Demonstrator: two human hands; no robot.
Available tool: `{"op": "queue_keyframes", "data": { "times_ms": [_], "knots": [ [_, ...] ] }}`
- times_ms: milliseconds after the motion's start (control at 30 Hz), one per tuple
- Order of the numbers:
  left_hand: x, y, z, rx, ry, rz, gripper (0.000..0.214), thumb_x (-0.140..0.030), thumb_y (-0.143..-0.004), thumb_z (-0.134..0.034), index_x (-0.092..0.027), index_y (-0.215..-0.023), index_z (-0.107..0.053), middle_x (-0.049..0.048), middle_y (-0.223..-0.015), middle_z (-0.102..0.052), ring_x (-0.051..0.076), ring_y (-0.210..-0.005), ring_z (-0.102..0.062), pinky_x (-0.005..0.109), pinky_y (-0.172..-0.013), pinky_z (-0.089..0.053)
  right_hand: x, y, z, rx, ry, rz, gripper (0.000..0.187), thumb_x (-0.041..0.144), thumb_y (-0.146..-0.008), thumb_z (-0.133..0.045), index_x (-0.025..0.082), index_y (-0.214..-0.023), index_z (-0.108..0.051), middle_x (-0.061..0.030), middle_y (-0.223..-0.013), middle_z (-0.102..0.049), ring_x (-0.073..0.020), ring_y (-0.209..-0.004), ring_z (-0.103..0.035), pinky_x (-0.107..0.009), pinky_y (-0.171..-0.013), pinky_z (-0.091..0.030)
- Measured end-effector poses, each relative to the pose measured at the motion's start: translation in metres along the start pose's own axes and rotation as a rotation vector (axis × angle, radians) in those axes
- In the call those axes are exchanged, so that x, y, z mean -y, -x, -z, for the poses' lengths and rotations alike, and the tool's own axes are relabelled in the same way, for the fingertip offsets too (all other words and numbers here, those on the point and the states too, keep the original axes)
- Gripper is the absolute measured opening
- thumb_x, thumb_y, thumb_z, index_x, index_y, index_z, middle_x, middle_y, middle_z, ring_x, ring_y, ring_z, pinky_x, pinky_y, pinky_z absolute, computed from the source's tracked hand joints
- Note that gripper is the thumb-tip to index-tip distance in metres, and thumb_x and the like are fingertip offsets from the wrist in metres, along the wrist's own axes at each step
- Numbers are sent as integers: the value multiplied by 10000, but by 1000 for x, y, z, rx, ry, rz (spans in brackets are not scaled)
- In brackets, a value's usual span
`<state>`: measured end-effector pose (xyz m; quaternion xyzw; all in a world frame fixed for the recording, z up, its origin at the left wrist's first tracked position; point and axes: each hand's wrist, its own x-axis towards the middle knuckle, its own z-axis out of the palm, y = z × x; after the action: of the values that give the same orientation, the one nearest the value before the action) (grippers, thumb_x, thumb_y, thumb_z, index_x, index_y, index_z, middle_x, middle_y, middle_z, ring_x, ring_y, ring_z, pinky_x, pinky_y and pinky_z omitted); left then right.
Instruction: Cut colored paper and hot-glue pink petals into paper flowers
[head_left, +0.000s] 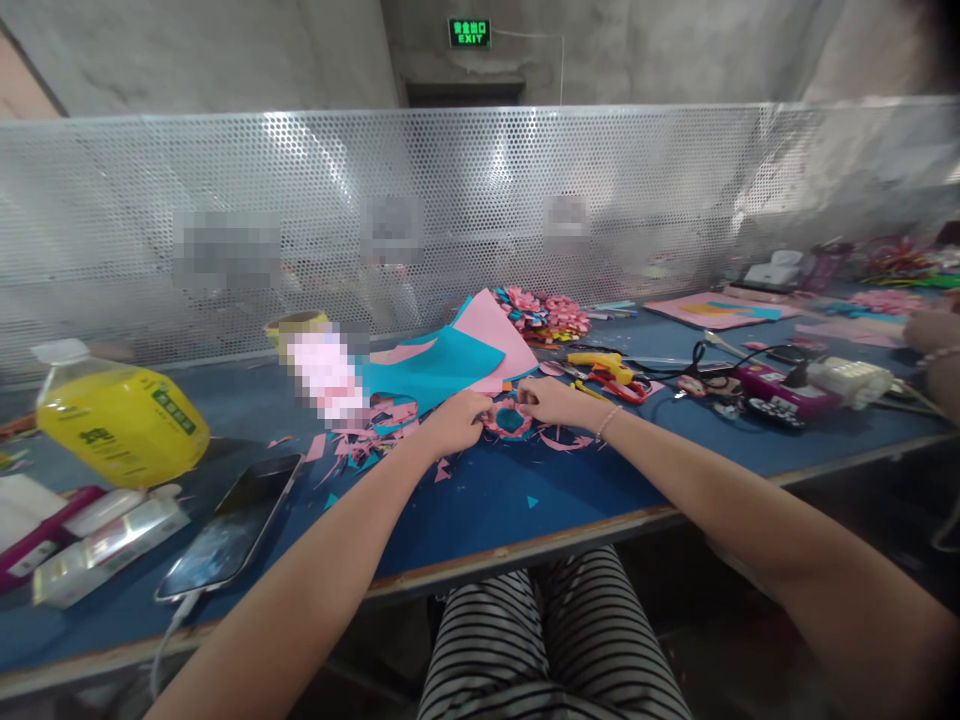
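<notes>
A round pink paper piece with a blue centre, flower-like with a cut edge, lies on the blue tabletop in front of me. My left hand pinches its left edge with curled fingers. From the upper right, my right hand has its fingers closed at the piece's rim; fine detail at the fingertips is too small to make out. Around both hands lie pink and blue paper scraps. Just behind them are blue foam-like sheets and a pink sheet.
Finished-looking pink and blue paper flowers are heaped behind the sheets. Yellow-handled pliers and red scissors lie to the right, near a purple power strip. At left are a phone and a yellow jug. Another person's hand shows far right.
</notes>
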<state>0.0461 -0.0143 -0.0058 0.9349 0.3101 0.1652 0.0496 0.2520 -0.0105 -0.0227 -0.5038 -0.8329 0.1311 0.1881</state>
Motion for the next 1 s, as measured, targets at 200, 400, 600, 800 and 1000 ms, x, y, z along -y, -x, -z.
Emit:
{"op": "queue_keyframes", "data": {
  "times_ms": [200,400,600,800,1000],
  "knots": [
    [-3,-1,2,43,-18,109,345,-34,-648,-358,-168,-860,-595,59,-949,-646,182,-892,-576,301,-797,-452,1,0,1,-15,3,25,58,173,-745,-509,146,-779,-547,-4,-653,-563,-101,-599,-466,-199,-544,-289],
    [-7,0,4,37,-17,138,372,-36,-655,-353,-172,-916,-580,60,-995,-644,183,-914,-578,300,-798,-454,-1,-1,0,-33,8,62,98,174,-745,-506,141,-810,-571,0,-648,-557,-103,-592,-459,-201,-551,-297],
    [-5,-1,1,18,16,142,368,-33,-650,-352,-171,-910,-573,61,-992,-646,178,-918,-580,299,-814,-451,-1,-1,-1,-40,133,414,314,55,-765,-409,155,-976,-619,-65,-845,-567,-138,-759,-498,-234,-676,-352],
    [-5,0,2,3,70,167,369,-31,-648,-347,-169,-908,-570,58,-982,-648,177,-915,-583,299,-813,-451,-5,-3,-4,57,260,456,412,24,-763,-377,171,-1075,-602,-83,-888,-532,-137,-712,-487,-242,-636,-350],
    [-6,0,2,-15,117,193,361,-15,-644,-350,-162,-886,-574,56,-966,-651,164,-906,-586,277,-806,-449,-8,-4,-7,66,274,460,469,-2,-717,-406,180,-1110,-585,-80,-902,-540,-129,-696,-490,-231,-609,-346]
  ]
}}
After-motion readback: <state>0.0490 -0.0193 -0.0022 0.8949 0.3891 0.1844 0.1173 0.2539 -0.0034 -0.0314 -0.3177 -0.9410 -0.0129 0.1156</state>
